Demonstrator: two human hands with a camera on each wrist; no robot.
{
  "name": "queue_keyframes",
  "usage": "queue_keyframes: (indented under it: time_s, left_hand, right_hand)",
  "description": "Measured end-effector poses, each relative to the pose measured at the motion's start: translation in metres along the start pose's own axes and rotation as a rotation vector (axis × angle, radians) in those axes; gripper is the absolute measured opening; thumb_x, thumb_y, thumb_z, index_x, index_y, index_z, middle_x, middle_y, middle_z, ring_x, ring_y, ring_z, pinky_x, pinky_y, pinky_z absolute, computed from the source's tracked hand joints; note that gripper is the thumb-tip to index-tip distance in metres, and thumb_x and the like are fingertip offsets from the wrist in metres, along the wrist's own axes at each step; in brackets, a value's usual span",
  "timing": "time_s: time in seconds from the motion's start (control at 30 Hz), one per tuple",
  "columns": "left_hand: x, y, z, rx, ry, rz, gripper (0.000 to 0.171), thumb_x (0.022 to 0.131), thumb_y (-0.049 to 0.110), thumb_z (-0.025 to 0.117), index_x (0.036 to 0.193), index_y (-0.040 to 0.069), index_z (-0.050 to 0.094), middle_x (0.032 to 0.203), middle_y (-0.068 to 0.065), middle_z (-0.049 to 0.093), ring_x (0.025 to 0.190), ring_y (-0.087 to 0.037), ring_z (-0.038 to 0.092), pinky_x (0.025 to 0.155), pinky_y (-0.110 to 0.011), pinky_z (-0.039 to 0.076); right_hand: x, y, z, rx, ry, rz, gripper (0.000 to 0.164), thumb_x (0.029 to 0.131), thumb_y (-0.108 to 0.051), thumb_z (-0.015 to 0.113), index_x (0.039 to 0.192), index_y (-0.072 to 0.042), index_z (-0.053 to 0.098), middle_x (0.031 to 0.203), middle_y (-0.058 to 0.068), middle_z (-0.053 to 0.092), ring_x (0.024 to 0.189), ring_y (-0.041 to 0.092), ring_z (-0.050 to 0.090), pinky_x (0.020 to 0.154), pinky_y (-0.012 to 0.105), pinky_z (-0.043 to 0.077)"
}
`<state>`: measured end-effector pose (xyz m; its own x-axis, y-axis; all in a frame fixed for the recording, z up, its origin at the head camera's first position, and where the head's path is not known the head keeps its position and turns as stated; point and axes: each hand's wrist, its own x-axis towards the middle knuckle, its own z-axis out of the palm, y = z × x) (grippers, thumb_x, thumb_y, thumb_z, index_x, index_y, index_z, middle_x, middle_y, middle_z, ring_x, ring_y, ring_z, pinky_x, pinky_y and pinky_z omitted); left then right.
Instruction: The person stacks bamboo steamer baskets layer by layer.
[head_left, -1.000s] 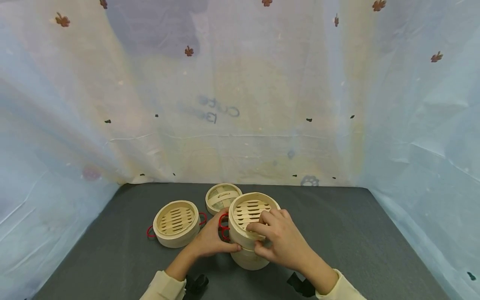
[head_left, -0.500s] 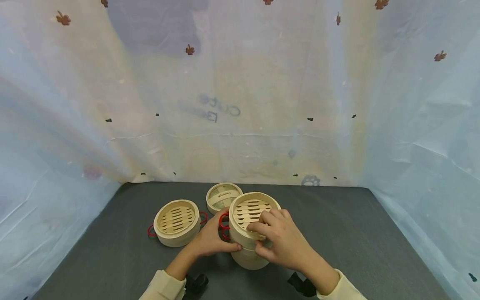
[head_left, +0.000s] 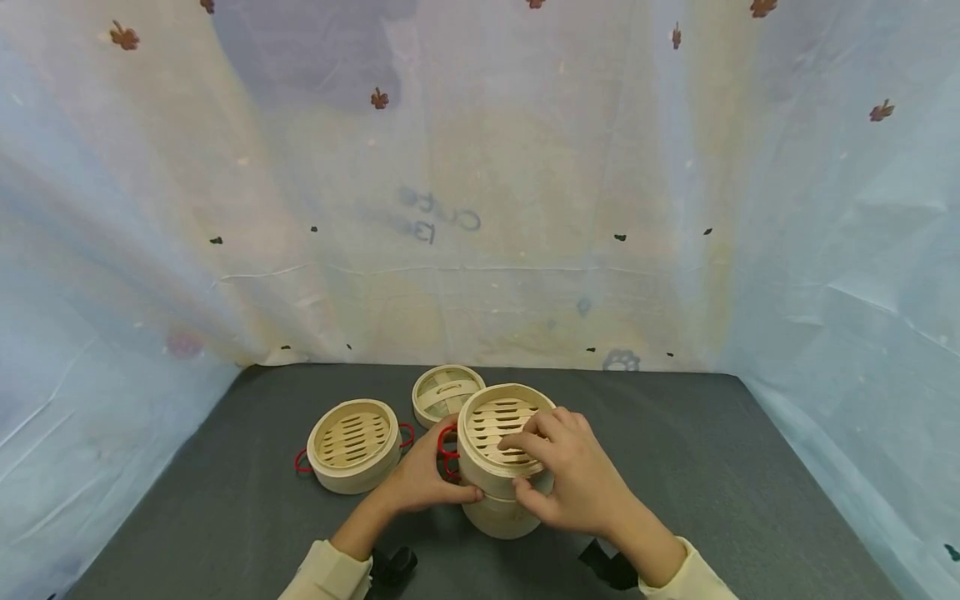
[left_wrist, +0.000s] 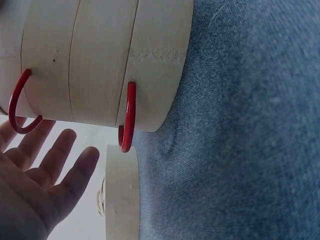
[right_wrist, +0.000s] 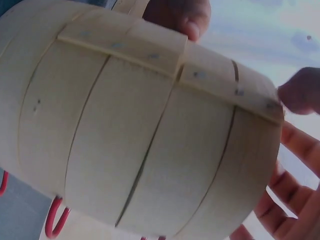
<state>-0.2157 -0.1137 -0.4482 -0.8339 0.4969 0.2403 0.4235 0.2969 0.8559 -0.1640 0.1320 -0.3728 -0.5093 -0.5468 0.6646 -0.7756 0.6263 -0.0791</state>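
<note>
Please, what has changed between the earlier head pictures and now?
The right hand has shifted slightly to the right over the steamer stack; whether it touches the rim is unclear. The left hand stays beside the stack; the separate steamer tier and the lid look unmoved.

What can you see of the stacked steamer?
The stacked steamer looks like pale bamboo: two round tiers, an uncovered slotted floor on top, red handles on its left. It stands upright on the grey table. The left grip's thumb appears to touch its side; the right grip is at the rim, contact unclear.
</note>
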Motion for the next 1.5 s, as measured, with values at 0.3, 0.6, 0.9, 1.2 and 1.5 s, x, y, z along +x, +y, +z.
queue_keyframes:
  time_s: [0.3,0.6,0.9,1.2,1.5]
  left_hand:
    - [-0.004,0.001,-0.001,0.024,0.022,-0.011,0.097,0.068,0.035,0.086,0.148,0.03,0.031,0.144,-0.001,0.043,0.13,-0.026,0.047,0.1,-0.053,0.042]
    - [-0.009,0.008,-0.007,0.153,0.061,0.054,0.094,0.069,0.047,0.084,0.147,0.036,0.032,0.145,0.005,0.041,0.134,-0.024,0.042,0.1,-0.057,0.04]
    - [-0.014,0.013,-0.015,0.316,0.1,0.093,0.098,0.066,0.05,0.084,0.148,0.031,0.033,0.146,0.01,0.041,0.13,-0.023,0.045,0.093,-0.05,0.047]
    - [-0.021,0.016,-0.027,0.47,0.147,0.094,0.098,0.065,0.046,0.086,0.147,0.039,0.032,0.144,0.011,0.042,0.133,-0.02,0.042,0.099,-0.054,0.042]
    - [-0.027,0.012,-0.036,0.618,0.216,0.17,0.084,0.064,0.043,0.086,0.138,0.028,0.049,0.134,0.009,0.051,0.116,-0.014,0.053,0.086,-0.041,0.05]
  right_hand:
    - [-0.007,0.015,-0.006,0.071,0.049,0.123,0.054,0.072,-0.03,0.079,0.122,-0.022,0.061,0.111,-0.004,0.055,0.098,0.013,0.046,0.078,0.039,0.039]
    - [-0.02,0.028,-0.005,0.201,0.004,0.312,0.073,0.072,-0.04,0.082,0.134,-0.017,0.052,0.132,-0.002,0.049,0.121,0.021,0.045,0.085,0.051,0.047]
    - [-0.029,0.034,-0.001,0.219,-0.045,0.418,0.083,0.072,-0.046,0.08,0.142,-0.028,0.04,0.139,0.002,0.046,0.127,0.029,0.044,0.089,0.061,0.044]
    - [-0.033,0.04,0.001,0.243,-0.061,0.435,0.084,0.073,-0.045,0.08,0.144,-0.026,0.039,0.141,0.003,0.045,0.127,0.028,0.045,0.09,0.061,0.044]
    - [-0.035,0.043,0.003,0.3,-0.073,0.441,0.082,0.074,-0.04,0.079,0.144,-0.023,0.04,0.141,0.003,0.045,0.125,0.028,0.047,0.09,0.058,0.045]
